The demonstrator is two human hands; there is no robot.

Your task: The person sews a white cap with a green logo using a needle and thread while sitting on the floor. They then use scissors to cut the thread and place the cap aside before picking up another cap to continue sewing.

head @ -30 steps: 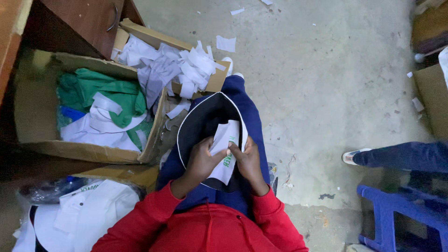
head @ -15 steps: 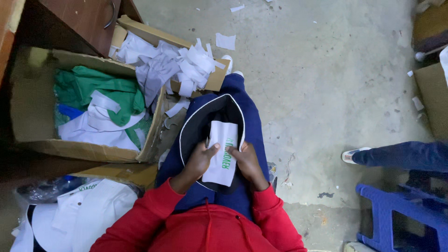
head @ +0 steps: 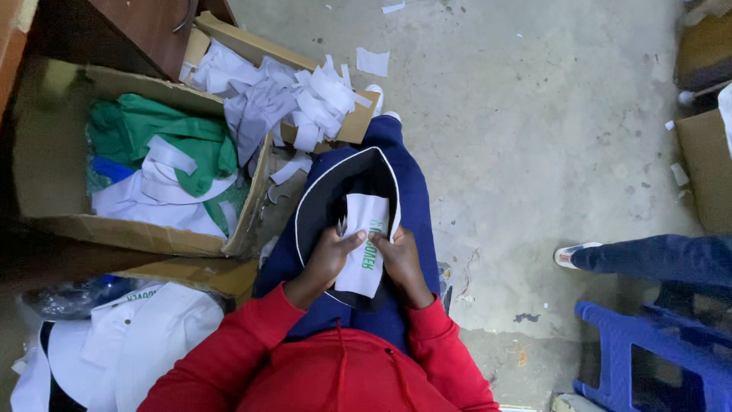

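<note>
Both arms in red sleeves bend inward over the lap, so the two hands meet on one dark cap (head: 347, 206) with a thin white edge that lies upside down on the blue trousers. The left hand (head: 329, 255) curls its fingers onto the left side of a white paper strip (head: 364, 244) with green print, thumb pressed on top of it. The right hand (head: 402, 255) grips the strip's right edge, fingers bent and partly tucked under it. The strip lies inside the cap, its upper end near the cap's middle and its lower end at the rim closest to the body.

Left of the cap and near the body lies one heap of white fabric (head: 122, 343), with a clear plastic bag (head: 69, 294) just above it. Further left of the cap stands one big cardboard box (head: 145, 236) holding green, white and blue cloth. Beyond the cap's far end is a second, smaller cardboard box (head: 351, 126), heaped with white paper scraps (head: 305, 103).

Well to the right of the cap, another person's blue trouser leg (head: 656, 259) and white shoe (head: 572, 254) show, just above one blue plastic stool (head: 648, 358). A few scraps dot the concrete floor (head: 534, 114).
</note>
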